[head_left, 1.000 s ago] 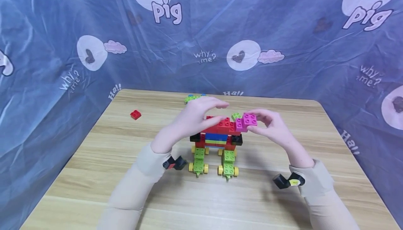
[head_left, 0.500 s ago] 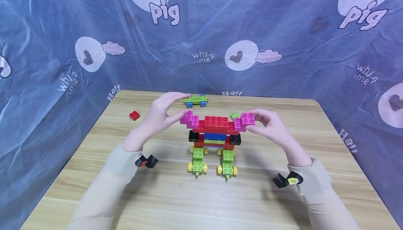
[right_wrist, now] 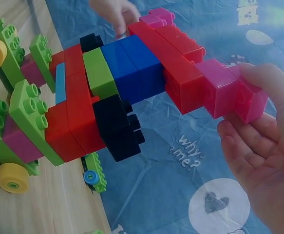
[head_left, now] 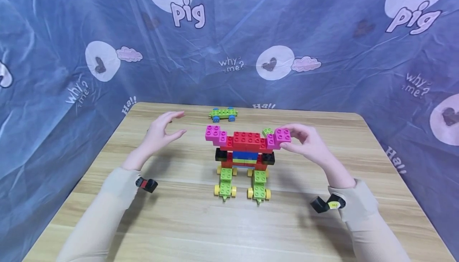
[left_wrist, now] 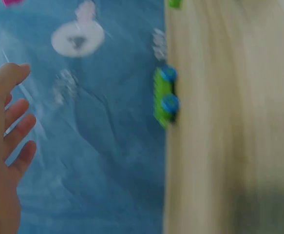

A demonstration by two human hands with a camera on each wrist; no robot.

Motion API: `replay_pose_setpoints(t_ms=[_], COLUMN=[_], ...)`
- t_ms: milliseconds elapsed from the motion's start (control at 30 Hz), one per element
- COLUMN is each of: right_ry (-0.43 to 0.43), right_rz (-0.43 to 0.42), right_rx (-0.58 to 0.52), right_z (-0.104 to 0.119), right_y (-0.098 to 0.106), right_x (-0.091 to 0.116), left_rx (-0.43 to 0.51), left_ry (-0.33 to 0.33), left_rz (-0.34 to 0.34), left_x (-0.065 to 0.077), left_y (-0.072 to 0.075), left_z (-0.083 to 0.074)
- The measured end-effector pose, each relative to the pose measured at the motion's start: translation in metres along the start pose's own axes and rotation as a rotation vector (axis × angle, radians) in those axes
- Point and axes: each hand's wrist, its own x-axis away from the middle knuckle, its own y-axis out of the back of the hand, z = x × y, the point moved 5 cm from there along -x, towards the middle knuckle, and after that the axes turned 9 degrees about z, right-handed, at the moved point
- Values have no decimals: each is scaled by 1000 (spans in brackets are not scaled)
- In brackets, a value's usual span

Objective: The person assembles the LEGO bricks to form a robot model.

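Note:
A toy brick build [head_left: 245, 140] stands upright at mid-table on two green wheeled bases [head_left: 226, 184] with yellow wheels. Its body stacks red, blue and green bricks, with a black brick [head_left: 268, 158] jutting out on either side. Pink bricks step upward at both ends of the red top. My right hand [head_left: 310, 144] pinches the outer pink brick [right_wrist: 251, 100] at the right end between thumb and fingers. Off to the left of the build, my left hand [head_left: 155, 136] hovers over the table with fingers spread apart, holding nothing; the left pink brick [head_left: 212, 133] is well away from it.
Behind the build, a green toy car base [head_left: 223, 114] with blue wheels sits near the table's back edge. A loose green brick [head_left: 267, 131] lies behind the right pink bricks. Blue printed cloth [head_left: 229, 43] hangs behind and beside the wooden table [head_left: 229, 230].
My left hand has moved from over the build's top to the left, past the left pink bricks, and now covers the loose red brick. The right hand stays on its pink brick.

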Motion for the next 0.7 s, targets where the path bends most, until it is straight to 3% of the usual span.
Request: replay_pose_setpoints(t_ms=[267,467,700], right_ry=[0,2,12], right_rz=[-1,-5,0], right_rx=[-4,-8,-3], right_z=[0,0,1], right_y=[0,0,0], right_x=[0,0,0], left_rx=[-8,-38,56], left_ry=[155,250,351], left_rz=[37,95,90], left_x=[15,23,29], left_y=[4,2,5], left_z=[53,83,115])
